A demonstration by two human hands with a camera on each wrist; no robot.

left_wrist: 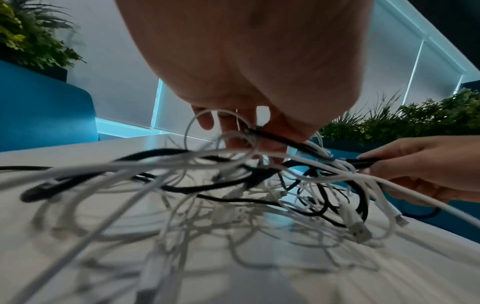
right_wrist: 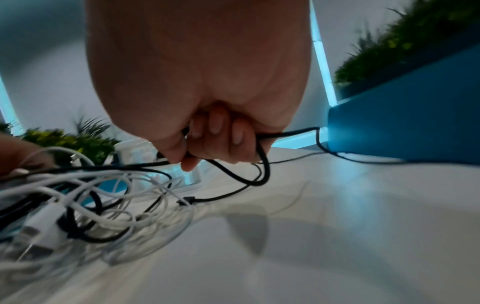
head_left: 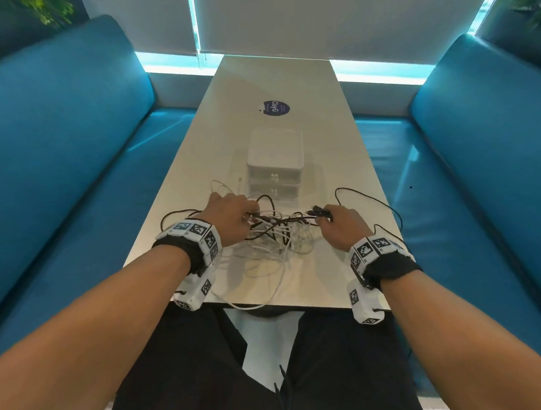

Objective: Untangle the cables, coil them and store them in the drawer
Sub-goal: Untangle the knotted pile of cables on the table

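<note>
A tangle of white and black cables lies on the pale table, partly lifted between my hands. My left hand pinches black and white strands at the tangle's left side. At the right side my right hand grips a black cable, whose free length loops off to the right. Just beyond the tangle stands a white drawer unit with two drawers, both closed.
Blue sofas flank the narrow table. A round dark sticker lies further up the tabletop. One white cable loop hangs over the near table edge. Green plants stand behind the sofas.
</note>
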